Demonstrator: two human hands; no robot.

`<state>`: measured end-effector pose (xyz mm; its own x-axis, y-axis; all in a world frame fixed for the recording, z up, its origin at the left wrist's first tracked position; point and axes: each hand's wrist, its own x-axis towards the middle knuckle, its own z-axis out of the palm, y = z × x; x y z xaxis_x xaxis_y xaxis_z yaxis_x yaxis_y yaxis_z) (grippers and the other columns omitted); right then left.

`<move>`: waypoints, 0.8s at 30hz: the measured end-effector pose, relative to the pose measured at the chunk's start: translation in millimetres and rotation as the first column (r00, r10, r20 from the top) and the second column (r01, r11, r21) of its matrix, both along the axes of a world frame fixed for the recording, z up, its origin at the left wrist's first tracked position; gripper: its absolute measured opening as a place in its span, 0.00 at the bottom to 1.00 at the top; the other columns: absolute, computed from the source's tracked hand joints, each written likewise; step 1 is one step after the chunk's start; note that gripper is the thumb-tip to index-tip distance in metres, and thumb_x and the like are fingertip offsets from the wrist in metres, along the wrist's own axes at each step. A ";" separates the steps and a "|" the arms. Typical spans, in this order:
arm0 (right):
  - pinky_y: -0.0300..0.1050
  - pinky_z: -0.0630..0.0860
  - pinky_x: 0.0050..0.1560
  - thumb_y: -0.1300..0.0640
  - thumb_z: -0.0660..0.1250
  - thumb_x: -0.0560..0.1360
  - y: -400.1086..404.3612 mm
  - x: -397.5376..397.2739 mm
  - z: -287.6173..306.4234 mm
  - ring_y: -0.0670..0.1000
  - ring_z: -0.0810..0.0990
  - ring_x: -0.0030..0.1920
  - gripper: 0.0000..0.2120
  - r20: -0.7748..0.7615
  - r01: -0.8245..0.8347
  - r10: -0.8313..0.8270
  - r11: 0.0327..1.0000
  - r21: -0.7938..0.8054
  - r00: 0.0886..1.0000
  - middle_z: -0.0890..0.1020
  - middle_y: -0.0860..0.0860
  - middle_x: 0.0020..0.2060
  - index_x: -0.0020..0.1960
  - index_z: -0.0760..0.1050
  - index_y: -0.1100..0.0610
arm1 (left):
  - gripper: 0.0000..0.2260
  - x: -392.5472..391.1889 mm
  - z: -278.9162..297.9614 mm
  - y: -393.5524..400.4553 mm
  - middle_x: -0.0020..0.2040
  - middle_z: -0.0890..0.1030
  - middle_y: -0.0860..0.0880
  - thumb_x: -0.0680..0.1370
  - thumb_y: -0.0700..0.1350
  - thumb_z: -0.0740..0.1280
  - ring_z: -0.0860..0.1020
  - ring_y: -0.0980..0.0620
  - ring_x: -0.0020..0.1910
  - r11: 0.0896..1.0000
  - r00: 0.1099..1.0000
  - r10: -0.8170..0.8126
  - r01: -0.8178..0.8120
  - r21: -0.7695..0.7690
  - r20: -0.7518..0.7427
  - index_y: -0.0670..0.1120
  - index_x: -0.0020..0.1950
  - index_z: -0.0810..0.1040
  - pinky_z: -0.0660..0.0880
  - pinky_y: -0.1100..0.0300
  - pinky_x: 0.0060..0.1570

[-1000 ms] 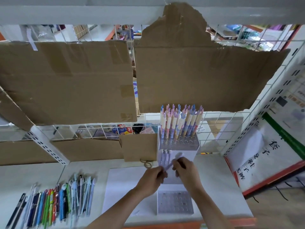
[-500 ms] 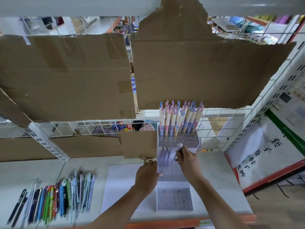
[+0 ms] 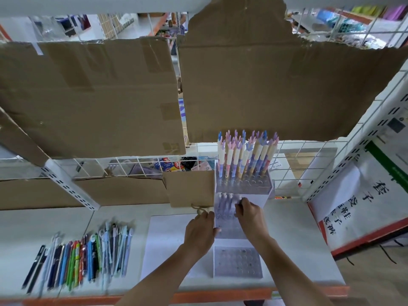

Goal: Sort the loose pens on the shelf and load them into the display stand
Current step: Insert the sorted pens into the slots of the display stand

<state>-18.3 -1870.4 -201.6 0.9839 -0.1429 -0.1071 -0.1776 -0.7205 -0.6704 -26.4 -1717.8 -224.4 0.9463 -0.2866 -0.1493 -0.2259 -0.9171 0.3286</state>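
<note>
Loose pens (image 3: 79, 261) lie near left on the shelf. Further in, the left hand (image 3: 199, 233) grips the display stand (image 3: 239, 226) while the right hand (image 3: 249, 214) pinches a pen (image 3: 239, 198) into the middle tier; a skewed push could topple its neighbours.
</note>
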 end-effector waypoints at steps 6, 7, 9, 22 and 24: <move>0.46 0.79 0.53 0.58 0.56 0.82 1.0 1.2 -0.3 0.56 0.81 0.50 0.10 -0.022 0.028 -0.026 0.998 0.065 0.999 0.81 0.57 0.52 0.57 0.73 0.62 | 0.18 0.2 -2.5 2.3 0.64 0.75 0.47 0.80 0.53 0.60 0.74 0.48 0.61 1.000 1.000 0.000 0.000 -0.009 0.003 0.45 0.66 0.68 0.71 0.57 0.58; 0.47 0.79 0.53 0.57 0.58 0.81 0.9 -0.8 -2.2 0.56 0.81 0.50 0.10 -0.039 0.036 -0.034 0.997 0.063 0.999 0.81 0.58 0.53 0.57 0.73 0.61 | 0.18 -0.2 -2.7 3.2 0.64 0.74 0.47 0.80 0.53 0.60 0.74 0.48 0.61 1.000 1.000 -0.009 0.009 -0.004 0.014 0.45 0.67 0.68 0.71 0.57 0.57; 0.48 0.79 0.51 0.55 0.61 0.80 0.3 -7.8 -8.5 0.57 0.81 0.50 0.12 -0.059 0.047 -0.047 0.999 0.004 0.997 0.81 0.58 0.54 0.59 0.72 0.61 | 0.18 -1.0 -6.4 7.3 0.64 0.74 0.46 0.81 0.52 0.58 0.74 0.47 0.61 1.000 0.999 -0.026 0.025 0.015 0.035 0.45 0.67 0.67 0.71 0.56 0.56; 0.47 0.74 0.32 0.61 0.65 0.76 65.7 -39.3 -34.0 0.59 0.81 0.37 0.05 0.045 -0.376 0.391 0.906 -0.194 0.919 0.79 0.56 0.44 0.48 0.77 0.62 | 0.15 -17.5 -39.9 80.3 0.61 0.72 0.49 0.82 0.50 0.56 0.71 0.50 0.61 0.980 0.975 0.201 -0.201 -0.001 -0.091 0.46 0.65 0.68 0.69 0.59 0.57; 0.48 0.74 0.41 0.58 0.60 0.79 80.7 -38.7 -37.6 0.59 0.81 0.45 0.10 -0.026 -0.436 0.441 0.874 -0.214 0.897 0.77 0.56 0.52 0.56 0.75 0.62 | 0.15 -23.7 -45.7 99.4 0.61 0.72 0.48 0.81 0.49 0.56 0.71 0.50 0.61 0.965 0.957 0.262 -0.263 0.010 -0.127 0.46 0.65 0.68 0.70 0.58 0.57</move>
